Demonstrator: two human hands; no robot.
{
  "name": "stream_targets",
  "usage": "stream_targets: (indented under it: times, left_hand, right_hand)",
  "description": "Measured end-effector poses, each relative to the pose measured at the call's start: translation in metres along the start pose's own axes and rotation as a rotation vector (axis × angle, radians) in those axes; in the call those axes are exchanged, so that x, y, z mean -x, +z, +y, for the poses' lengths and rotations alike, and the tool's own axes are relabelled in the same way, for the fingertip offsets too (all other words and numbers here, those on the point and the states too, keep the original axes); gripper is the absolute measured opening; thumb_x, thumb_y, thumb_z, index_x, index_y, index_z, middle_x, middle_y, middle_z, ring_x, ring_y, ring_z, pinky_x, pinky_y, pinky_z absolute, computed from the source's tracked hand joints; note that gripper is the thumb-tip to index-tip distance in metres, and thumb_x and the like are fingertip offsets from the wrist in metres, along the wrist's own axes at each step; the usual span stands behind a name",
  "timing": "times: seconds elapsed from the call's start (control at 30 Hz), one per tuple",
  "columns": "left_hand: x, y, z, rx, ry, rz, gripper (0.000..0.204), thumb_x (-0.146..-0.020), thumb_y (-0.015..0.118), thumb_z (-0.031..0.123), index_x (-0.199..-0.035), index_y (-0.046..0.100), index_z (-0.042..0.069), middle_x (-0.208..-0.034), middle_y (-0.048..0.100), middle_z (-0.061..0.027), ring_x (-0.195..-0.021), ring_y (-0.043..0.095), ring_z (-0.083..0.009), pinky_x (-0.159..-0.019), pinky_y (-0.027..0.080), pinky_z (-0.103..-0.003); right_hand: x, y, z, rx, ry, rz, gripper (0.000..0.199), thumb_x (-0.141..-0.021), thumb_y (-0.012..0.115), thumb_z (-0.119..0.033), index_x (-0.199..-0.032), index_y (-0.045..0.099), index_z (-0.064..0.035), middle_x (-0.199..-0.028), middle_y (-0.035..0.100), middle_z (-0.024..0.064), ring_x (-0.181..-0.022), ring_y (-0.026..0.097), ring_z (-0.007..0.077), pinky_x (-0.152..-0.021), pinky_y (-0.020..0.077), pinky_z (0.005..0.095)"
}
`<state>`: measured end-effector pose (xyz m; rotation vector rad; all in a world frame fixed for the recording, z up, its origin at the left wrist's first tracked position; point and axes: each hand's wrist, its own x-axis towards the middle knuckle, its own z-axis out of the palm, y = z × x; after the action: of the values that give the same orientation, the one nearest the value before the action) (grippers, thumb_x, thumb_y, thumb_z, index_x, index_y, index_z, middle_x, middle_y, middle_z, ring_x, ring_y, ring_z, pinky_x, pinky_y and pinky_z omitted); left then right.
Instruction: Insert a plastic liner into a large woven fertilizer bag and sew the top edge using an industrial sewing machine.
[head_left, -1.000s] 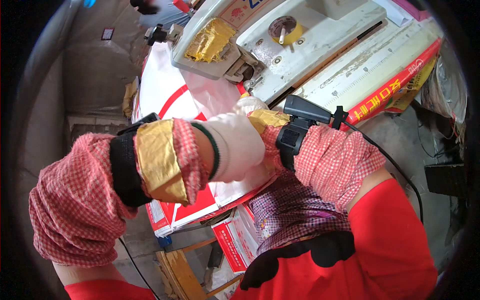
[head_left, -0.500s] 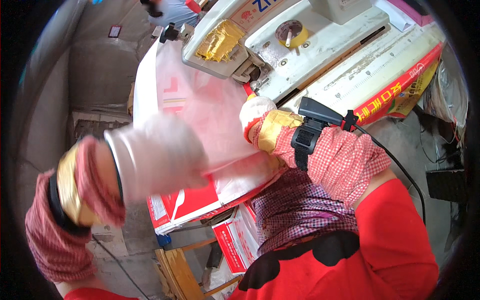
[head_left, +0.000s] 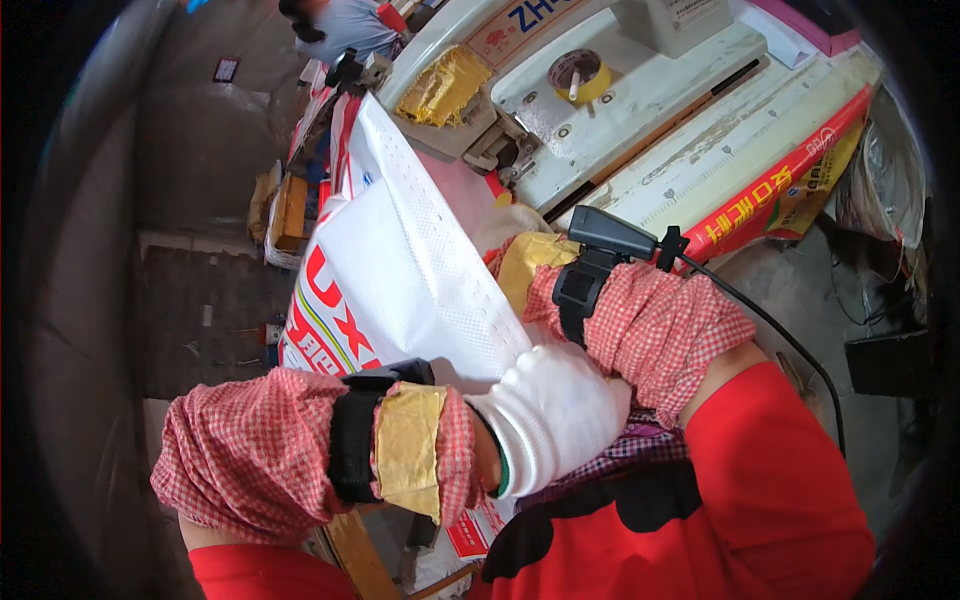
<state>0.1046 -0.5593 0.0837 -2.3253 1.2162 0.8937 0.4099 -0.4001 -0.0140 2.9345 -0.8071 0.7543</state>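
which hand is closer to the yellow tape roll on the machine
Right. The right hand is below the yellow tape roll in the picture, slightly left of it; the left hand is much farther down, by the white sack's lower edge.

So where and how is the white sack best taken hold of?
The white sack is probably best pinched midway along its dotted edge, coming from above: that thin edge slants, exposed, while the printed face is broad and offers little to pinch.
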Motion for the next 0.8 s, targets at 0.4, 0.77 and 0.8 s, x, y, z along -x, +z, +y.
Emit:
stream_targets:
  times: [0.4, 0.77, 0.8]
  left_hand:
    - [0.040, -0.050, -0.113, -0.161, -0.083, 0.311, 0.012, -0.062, 0.068, 0.023, -0.061, 0.062, 0.013, -0.051, 0.050, -0.0023, -0.050, 0.052, -0.0229, -0.048, 0.044, -0.033]
    - [0.033, 0.009, -0.070, -0.116, 0.127, 0.249, 0.007, -0.067, 0.061, 0.019, -0.063, 0.063, 0.013, -0.069, 0.059, -0.0075, -0.066, 0.059, -0.0272, -0.053, 0.048, -0.037]
    - [0.029, 0.017, -0.084, -0.099, 0.078, 0.279, 0.007, -0.067, 0.060, 0.019, -0.064, 0.064, 0.014, -0.067, 0.059, -0.0073, -0.065, 0.060, -0.0274, -0.053, 0.049, -0.037]
  right_hand:
    - [0.103, 0.023, 0.210, -0.528, -0.412, -0.286, 0.021, -0.081, 0.051, -0.022, -0.086, 0.065, -0.0074, -0.079, 0.065, 0.0124, -0.073, 0.061, 0.0316, -0.063, 0.0506, 0.0401]
    - [0.088, 0.033, 0.190, -0.671, -0.453, -0.427, 0.013, -0.072, 0.060, -0.017, -0.077, 0.067, -0.0085, -0.072, 0.065, 0.0140, -0.068, 0.064, 0.0305, -0.056, 0.0516, 0.0412]
    - [0.082, 0.022, 0.185, -0.666, -0.481, -0.419, 0.013, -0.072, 0.060, -0.017, -0.077, 0.067, -0.0085, -0.072, 0.065, 0.0140, -0.068, 0.064, 0.0305, -0.056, 0.0516, 0.0412]
